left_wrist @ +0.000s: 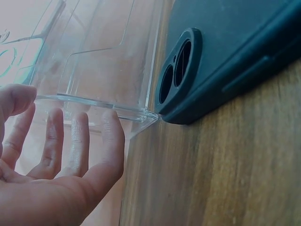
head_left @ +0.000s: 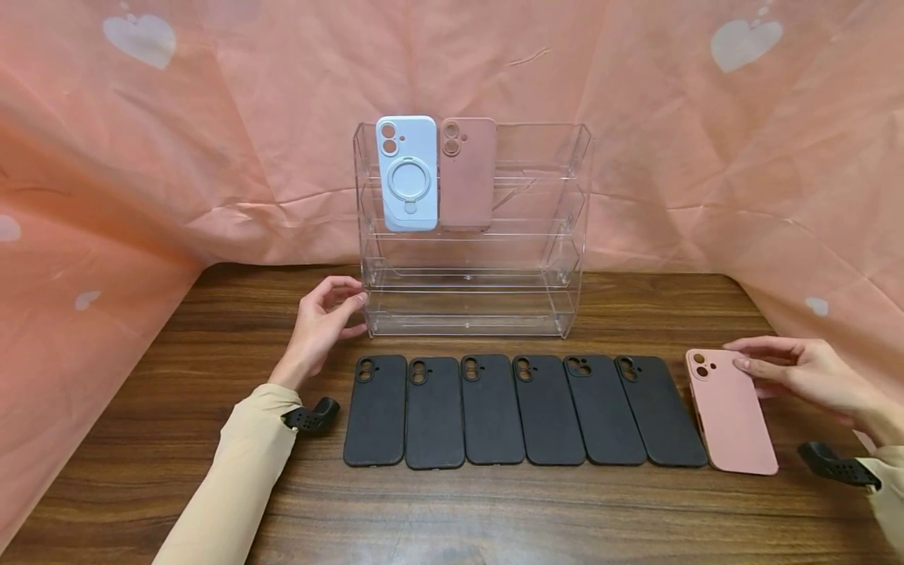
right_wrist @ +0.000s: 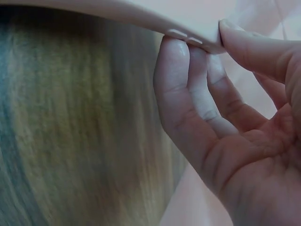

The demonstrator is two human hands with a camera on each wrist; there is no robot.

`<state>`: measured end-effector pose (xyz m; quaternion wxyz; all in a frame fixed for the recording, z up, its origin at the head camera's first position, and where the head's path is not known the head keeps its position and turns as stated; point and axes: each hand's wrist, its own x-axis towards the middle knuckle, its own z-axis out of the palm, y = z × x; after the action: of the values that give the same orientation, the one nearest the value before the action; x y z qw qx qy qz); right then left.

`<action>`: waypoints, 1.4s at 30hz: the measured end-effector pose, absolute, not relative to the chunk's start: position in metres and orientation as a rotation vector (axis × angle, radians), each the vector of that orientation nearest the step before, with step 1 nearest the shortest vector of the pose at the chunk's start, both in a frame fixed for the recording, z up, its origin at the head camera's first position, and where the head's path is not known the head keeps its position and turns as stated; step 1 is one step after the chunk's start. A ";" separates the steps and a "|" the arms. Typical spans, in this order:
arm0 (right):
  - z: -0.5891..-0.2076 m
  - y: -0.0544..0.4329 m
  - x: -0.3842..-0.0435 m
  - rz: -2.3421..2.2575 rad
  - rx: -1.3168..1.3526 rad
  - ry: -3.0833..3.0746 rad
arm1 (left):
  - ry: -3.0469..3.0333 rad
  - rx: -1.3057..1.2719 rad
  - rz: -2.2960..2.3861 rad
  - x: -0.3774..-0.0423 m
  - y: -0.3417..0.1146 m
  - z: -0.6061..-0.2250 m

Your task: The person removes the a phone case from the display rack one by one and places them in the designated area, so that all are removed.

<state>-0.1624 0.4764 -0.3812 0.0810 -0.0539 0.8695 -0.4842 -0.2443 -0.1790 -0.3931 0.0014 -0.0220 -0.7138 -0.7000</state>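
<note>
At the right end of the row, a pink phone case [head_left: 734, 416] is pinched by my right hand [head_left: 812, 377] at its upper right edge. In the right wrist view, the thumb is on one side of the case's rim [right_wrist: 197, 35] and the fingertips press near the side buttons. My left hand [head_left: 321, 326] touches the lower left side of a clear tiered display rack [head_left: 469, 302], fingers loosely bent. In the left wrist view its fingertips meet the clear panel edge [left_wrist: 89, 101]. A white phone case with a ring [head_left: 424, 208] and another pink phone case [head_left: 468, 180] stand on the rack's top tier.
Several black phone cases [head_left: 434, 412] lie side by side on the wooden table [head_left: 452, 510], in front of the rack. The nearest one's camera corner [left_wrist: 183, 61] is close to the rack's front corner. Pink cloth [head_left: 282, 118] hangs behind and along both sides.
</note>
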 end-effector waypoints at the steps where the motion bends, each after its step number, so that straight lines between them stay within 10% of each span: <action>1: -0.382 0.475 -0.163 -1.455 -0.155 2.584 | -2.240 -0.070 -2.196 -0.244 -0.179 -0.393; 42: -0.384 0.449 -0.171 -1.100 -0.084 2.880 | -2.231 -0.062 -2.196 -0.244 -0.179 -0.394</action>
<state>-0.1711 0.4494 -0.3839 0.0286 -0.0271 0.9334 -0.3566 -0.2436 -0.1787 -0.3937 0.0052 -0.0197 -0.7126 -0.7013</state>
